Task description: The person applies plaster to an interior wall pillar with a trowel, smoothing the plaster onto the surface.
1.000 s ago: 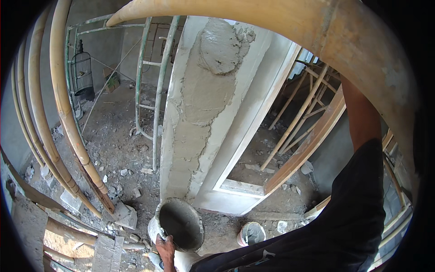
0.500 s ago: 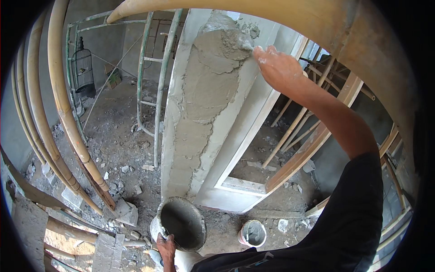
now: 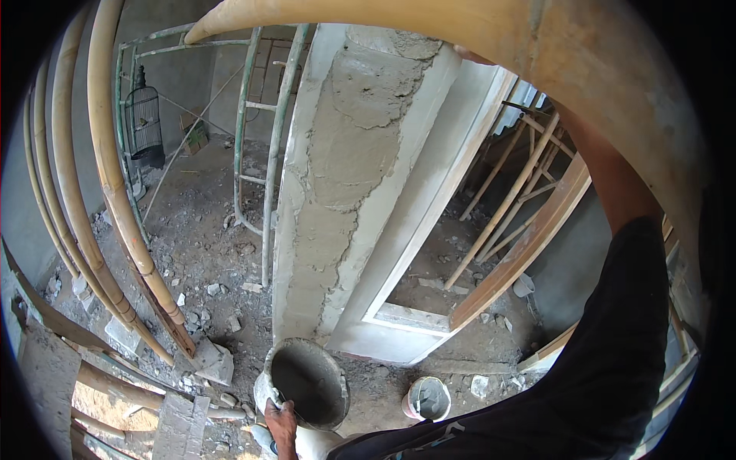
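Observation:
My left hand grips the near left rim of a grey bucket with wet grey mortar inside, at the bottom centre. In front of me rises a pale column with a long band of wet, rough mortar down its face. My right arm reaches up behind a thick bamboo pole arching overhead. Only a sliver of my right hand shows at the column's upper right edge, under the pole; its fingers and anything in them are hidden.
Bamboo poles stand left, beside green metal scaffolding and a hanging birdcage. A white frame and wooden beam are right of the column. A smaller bucket sits on the rubble-strewn floor.
My right hand came into view at the column's top, then moved up mostly behind the bamboo. The upper mortar lump is now more spread out. My left hand still grips the bucket.

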### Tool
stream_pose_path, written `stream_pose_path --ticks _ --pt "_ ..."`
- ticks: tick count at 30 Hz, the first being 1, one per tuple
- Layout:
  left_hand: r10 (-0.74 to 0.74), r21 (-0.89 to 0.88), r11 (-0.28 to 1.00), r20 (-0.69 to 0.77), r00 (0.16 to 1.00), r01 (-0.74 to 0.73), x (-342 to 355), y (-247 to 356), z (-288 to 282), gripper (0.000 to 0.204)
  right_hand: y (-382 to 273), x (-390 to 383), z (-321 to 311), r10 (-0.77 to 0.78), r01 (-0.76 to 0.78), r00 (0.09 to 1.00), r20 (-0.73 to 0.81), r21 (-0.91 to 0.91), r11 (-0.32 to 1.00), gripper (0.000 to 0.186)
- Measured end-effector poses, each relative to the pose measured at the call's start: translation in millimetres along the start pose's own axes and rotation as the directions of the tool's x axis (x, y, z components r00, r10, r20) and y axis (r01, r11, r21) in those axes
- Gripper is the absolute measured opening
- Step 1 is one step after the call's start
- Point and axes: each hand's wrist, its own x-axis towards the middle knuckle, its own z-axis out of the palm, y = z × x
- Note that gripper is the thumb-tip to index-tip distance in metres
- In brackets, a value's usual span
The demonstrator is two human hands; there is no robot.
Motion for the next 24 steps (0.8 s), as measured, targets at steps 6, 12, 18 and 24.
stream_pose_path --ticks 6,12,18,24 --pt "0.005 0.067 0.998 -0.081 0.997 0.0 -13 11 -3 0.018 11 -17 5 -0.261 0.234 0.964 -0.04 -0.334 0.913 0.039" --pt "-0.092 0.016 0.996 -0.032 0.995 0.092 -17 21 -9 0.022 28 -27 -2 -0.52 0.413 0.854 -0.002 -0.604 0.682 0.036" --pt "-0.058 0.017 0.998 -0.072 0.996 0.06 -11 -11 -19 0.026 48 -50 -23 -0.746 0.506 0.659 0.094 -0.79 0.347 0.034" --pt "-0.028 -0.003 1.0 -0.042 0.999 0.028 -21 8 -15 0.025 61 -51 -40 -0.865 0.414 0.455 0.213 -0.91 -0.006 0.034"
